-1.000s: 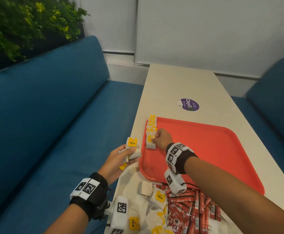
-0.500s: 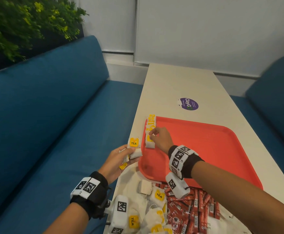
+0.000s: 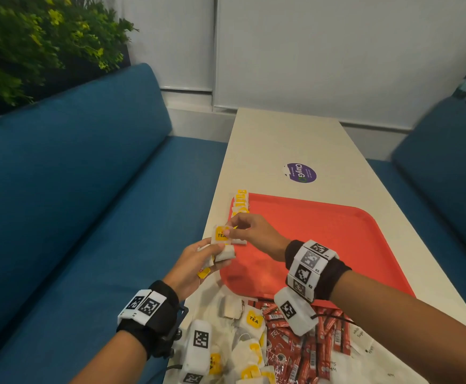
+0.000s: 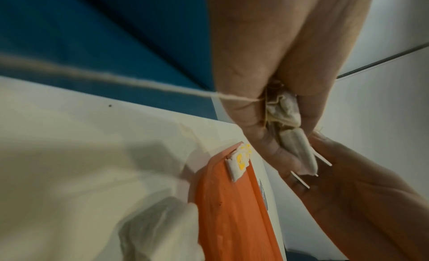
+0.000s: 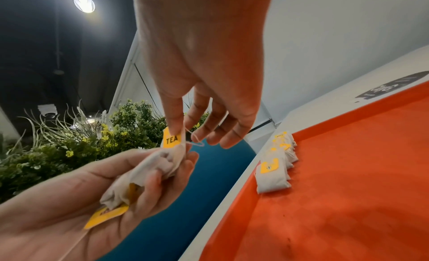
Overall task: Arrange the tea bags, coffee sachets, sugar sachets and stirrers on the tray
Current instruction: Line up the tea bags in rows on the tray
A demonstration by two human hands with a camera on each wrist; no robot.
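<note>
1. Your left hand (image 3: 191,266) is curled around a small bunch of tea bags (image 3: 222,246), held just off the tray's left edge, above the counter's rim.
2. Your right hand (image 3: 256,234) pinches the yellow TEA tag (image 5: 171,140) of the top bag between thumb and forefinger; the other fingers hang loosely curled.
3. A row of tea bags (image 3: 240,203) already lies along the left rim of the red tray (image 3: 323,245); your right hand covers the near end of that row in the head view.
4. Near you on the counter (image 3: 281,134): a loose pile of tea bags (image 3: 250,347), then red sachets (image 3: 295,353) to its right, partly hidden by your right wrist and its marker band.
5. A purple round sticker (image 3: 300,173) sits beyond the tray. Blue bench seats (image 3: 73,189) flank the counter; green plants (image 3: 32,40) stand behind the left one.
6. Only the right wrist view shows the loop of string at the tag and a second yellow tag (image 5: 106,216) dangling under your left palm.
7. Only the left wrist view shows a taut string (image 4: 116,79) running from the held bags out of the picture; the bags look crumpled there.
</note>
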